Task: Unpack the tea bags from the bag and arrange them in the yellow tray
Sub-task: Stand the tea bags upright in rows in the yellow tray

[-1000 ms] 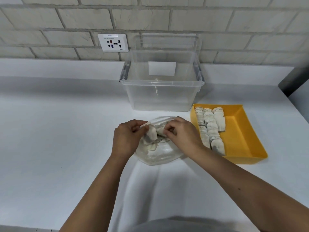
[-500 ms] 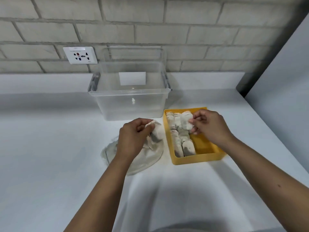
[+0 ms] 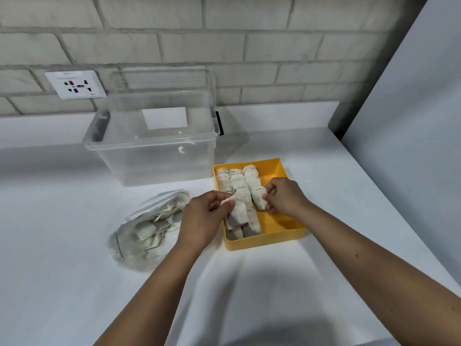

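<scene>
Crinkly clear plastic bag point(image 3: 124, 243), centre-left on the smooth white surface point(image 3: 62, 245), is lumpy with papery sachets point(image 3: 147, 231). The boxy yellow tray point(image 3: 264, 242) beside it holds neat rows point(image 3: 237, 182). The left hand point(image 3: 199, 221) grip pinches a pillowy tea bag point(image 3: 238, 213) over the tray. The right hand point(image 3: 284, 197) grip pinches a second tea bag point(image 3: 258, 199) there.

Left hand point(image 3: 199, 218), right hand point(image 3: 284, 197) in pinches.

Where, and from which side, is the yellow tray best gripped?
Probably the yellow tray by its right wall, from the right: the upright rim suits a pinch, and the tea bags fill only the left side, leaving that wall bare.
</scene>
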The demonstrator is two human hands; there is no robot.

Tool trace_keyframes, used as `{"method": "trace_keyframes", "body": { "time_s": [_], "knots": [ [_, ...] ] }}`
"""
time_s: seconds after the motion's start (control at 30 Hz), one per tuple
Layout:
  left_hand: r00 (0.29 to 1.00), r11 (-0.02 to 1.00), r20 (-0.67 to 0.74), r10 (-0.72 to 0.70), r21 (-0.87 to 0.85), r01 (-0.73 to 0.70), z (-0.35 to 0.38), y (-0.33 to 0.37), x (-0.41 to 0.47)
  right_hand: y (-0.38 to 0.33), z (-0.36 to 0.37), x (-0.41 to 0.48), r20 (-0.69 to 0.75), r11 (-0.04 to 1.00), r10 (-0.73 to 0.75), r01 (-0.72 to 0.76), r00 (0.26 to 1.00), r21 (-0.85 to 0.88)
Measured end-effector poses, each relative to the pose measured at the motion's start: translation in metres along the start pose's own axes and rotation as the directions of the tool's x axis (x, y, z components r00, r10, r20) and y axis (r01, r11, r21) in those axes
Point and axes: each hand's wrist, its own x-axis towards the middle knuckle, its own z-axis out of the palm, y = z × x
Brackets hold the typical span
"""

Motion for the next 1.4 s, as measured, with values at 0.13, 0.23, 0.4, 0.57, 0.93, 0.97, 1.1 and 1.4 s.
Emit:
{"method": "trace_keyframes", "body": {
  "time_s": [0.13,0.23,0.4,0.57,0.93,0.97,1.1,1.4],
  "knots": [
    [1.000,0.999,-0.026,-0.013,0.050,0.014,0.001,0.000,0.003,0.004,0.006,0.012,-0.005,0.997,0.040,-0.039,0.999,0.064],
    [0.999,0.995,-0.040,-0.022,0.098,0.026,-0.001,-0.002,0.007,0.005,0.010,0.018,-0.033,0.993,0.033,-0.029,0.999,0.112],
    [0.998,0.988,-0.055,-0.022,0.155,0.030,-0.003,-0.003,0.013,0.008,0.016,0.026,-0.065,0.999,-0.018,0.021,0.998,0.048],
    [0.998,0.989,-0.044,-0.038,0.144,0.044,-0.005,-0.003,0.015,0.009,0.020,0.027,-0.078,0.999,-0.040,0.038,0.996,-0.020],
    [0.996,0.990,0.008,-0.093,-0.106,0.093,-0.001,0.022,0.017,-0.025,-0.004,-0.047,0.085,0.859,-0.172,0.108,0.981,0.501],
    [0.994,0.982,0.023,-0.105,-0.156,0.107,0.000,0.025,0.017,-0.027,-0.002,-0.051,0.077,0.853,-0.169,0.107,0.983,0.511],
    [0.983,0.940,0.086,-0.162,-0.289,0.180,0.006,0.032,0.015,-0.029,0.005,-0.054,0.012,0.845,-0.127,0.102,0.992,0.526],
    [0.963,0.881,0.154,-0.221,-0.392,0.265,0.009,0.028,0.013,-0.023,0.007,-0.055,-0.073,0.837,-0.095,0.120,0.993,0.534]
  ]
}}
